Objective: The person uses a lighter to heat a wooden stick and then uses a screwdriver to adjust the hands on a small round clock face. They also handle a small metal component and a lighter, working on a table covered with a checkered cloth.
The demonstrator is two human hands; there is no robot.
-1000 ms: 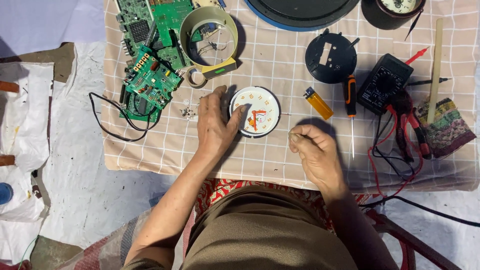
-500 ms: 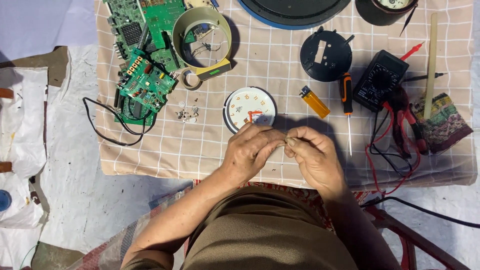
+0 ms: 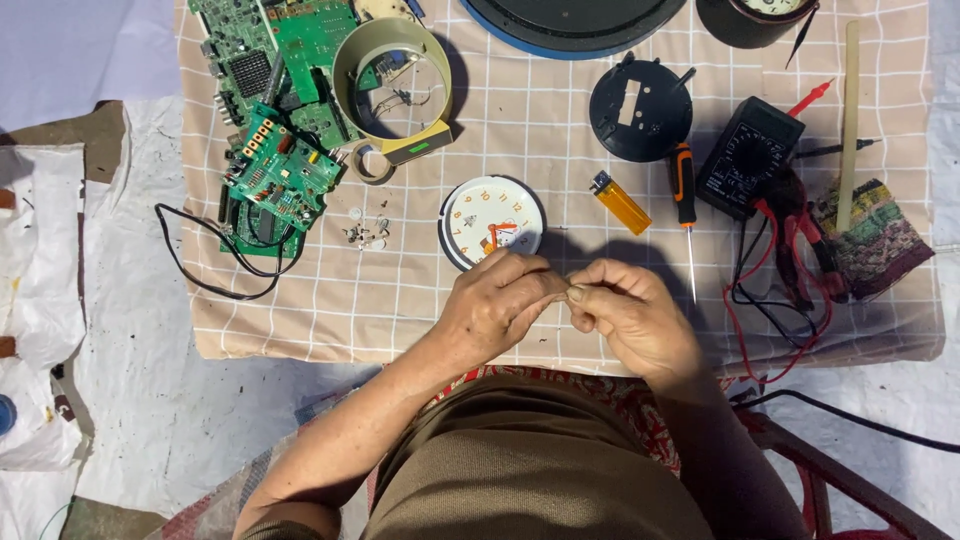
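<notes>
- The left hand (image 3: 495, 305) and the right hand (image 3: 630, 315) meet fingertip to fingertip above the near edge of the worktop (image 3: 420, 300), which is covered with a beige checked cloth.
- Both hands are pinched narrow around something very small held between them; it is too small and too hidden to tell what it is.
- Just beyond the left hand lies a small round clock face (image 3: 490, 220), white with orange numerals and orange hands, lying flat; the knuckles overlap its near rim.
- To the right of the clock face, an orange lighter (image 3: 620, 201) lies at a slant, and next to it a screwdriver (image 3: 684, 205) with an orange and black handle, tip pointing near.
- Further right sits a black multimeter (image 3: 748, 157) with red and black leads trailing toward the near edge.
- A round black clock back (image 3: 640, 108) lies far of the lighter.
- At far left, green circuit boards (image 3: 275, 120) are heaped beside a cream-coloured ring housing (image 3: 392, 90).
- A few small loose parts (image 3: 366, 233) lie left of the clock face.
</notes>
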